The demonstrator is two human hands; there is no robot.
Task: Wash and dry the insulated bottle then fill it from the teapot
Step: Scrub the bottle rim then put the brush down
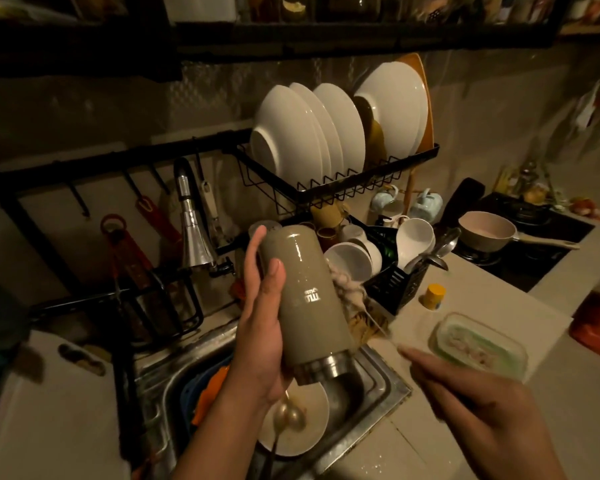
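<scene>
Lettering, white but unreadable, marks the glossy olive insulated bottle (309,299), steel neck down above the sink (381,389); left hand (257,327) grips it, right hand (471,393) spread.

A home kitchen: steel sink (371,407), tap (195,233), rack of white plates (312,133), stove (520,251) with a pan (487,232).

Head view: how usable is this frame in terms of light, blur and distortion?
Head view: dim, warm light, with the upper shelf almost black; the right hand is smeared by motion blur, while the left hand and the insulated bottle it grips look fairly sharp; glare streaks sit on the bottle and faucet; wide-angle distortion bends the counter edges.
</scene>
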